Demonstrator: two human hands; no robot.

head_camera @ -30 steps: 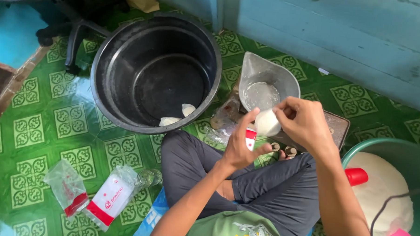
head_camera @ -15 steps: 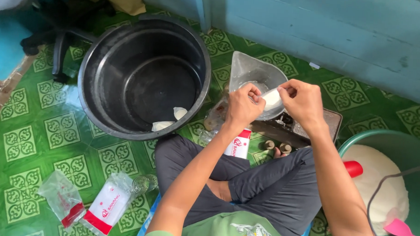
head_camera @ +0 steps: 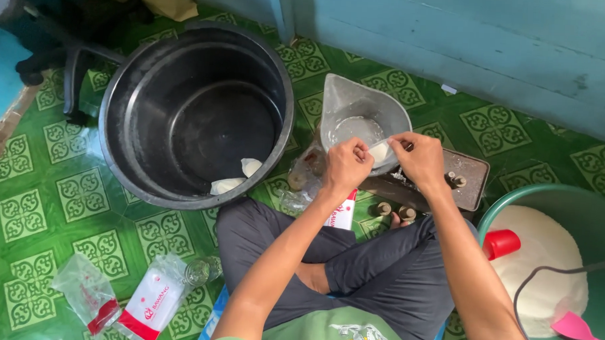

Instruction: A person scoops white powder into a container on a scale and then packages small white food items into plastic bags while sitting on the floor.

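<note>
You pinch a small white packet point(head_camera: 379, 151) between both hands, your left hand point(head_camera: 346, 166) clenched on its near end and your right hand point(head_camera: 420, 159) gripping the far end. Its long axis runs roughly left to right, held just over the rim of the clear plastic jug point(head_camera: 358, 111), which looks nearly empty. The big black pot point(head_camera: 135, 164) beside it holds two white packets point(head_camera: 237, 176) at the bottom. The green basin point(head_camera: 586, 200) on your right is filled with white powder point(head_camera: 547, 259), with a red cup point(head_camera: 501, 243) and a pink scoop point(head_camera: 575, 328) in it.
</note>
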